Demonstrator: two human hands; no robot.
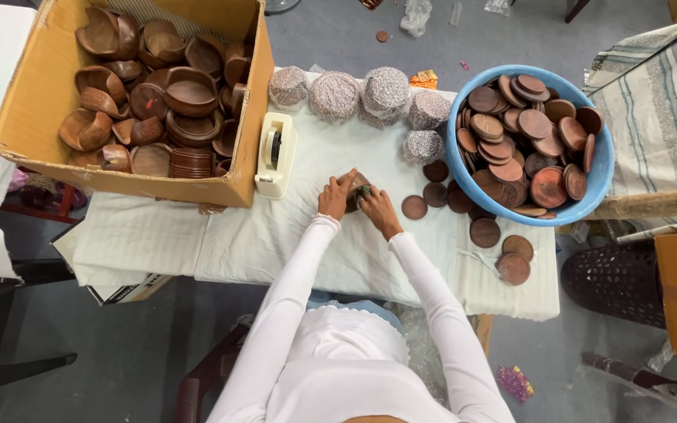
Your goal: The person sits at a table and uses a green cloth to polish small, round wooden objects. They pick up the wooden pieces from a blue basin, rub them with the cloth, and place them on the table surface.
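Both hands meet near the middle of the tabletop [260,243], which is covered with a white cloth. The left hand [334,196] and the right hand [378,210] close from either side around a small brown wooden piece [357,190], fingers curled on it, so that most of the piece is hidden; whether it is a bowl or a stack of discs cannot be told. It sits low over the cloth between the palms.

Just left of the hands stands a cream tape dispenser [276,154], touching the side of a cardboard box [41,102] at the left far corner, which is filled with brown wooden bowls [190,94] lying at all angles.

Along the far edge lies a row of wrapped bundles [335,95] in speckled grey foam netting, with two more of them nearer the right side.

At the right far corner a blue plastic basin [601,168] holds a heap of round wooden discs [523,133]. Loose discs [414,207] lie flat on the cloth between the hands and the basin, and a few more [514,268] rest near the right near corner.

The person wears white long sleeves [291,290] that reach to the wrists.
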